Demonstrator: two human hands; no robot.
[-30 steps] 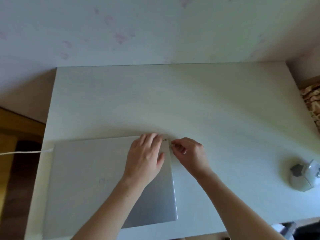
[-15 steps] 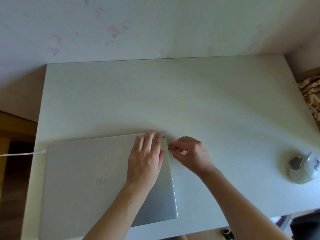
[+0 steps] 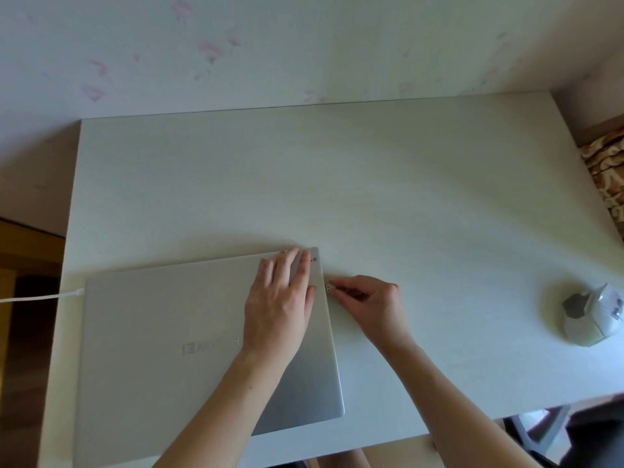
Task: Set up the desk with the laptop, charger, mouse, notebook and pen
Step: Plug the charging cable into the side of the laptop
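Observation:
A closed silver laptop (image 3: 162, 349) lies at the near left of the white desk (image 3: 371, 184). My left hand (image 3: 280, 302) rests flat on the lid near its far right corner. My right hand (image 3: 368, 302) pinches a small plug, likely a USB receiver (image 3: 327, 288), against the laptop's right edge. A white charger cable (image 3: 40, 296) runs in from the left and meets the laptop's left side. A grey and white mouse (image 3: 592, 317) sits at the desk's right edge. No notebook or pen is in view.
The desk backs onto a wall with pale floral wallpaper (image 3: 209, 52). Patterned fabric (image 3: 607, 170) lies beyond the right edge. Wooden floor (image 3: 23, 265) shows to the left, and a chair frame (image 3: 537, 430) below the front right edge.
My right hand has slid a little nearer along the laptop's right edge, still pinching the small plug. My left hand stays flat on the lid. The camera has shifted slightly.

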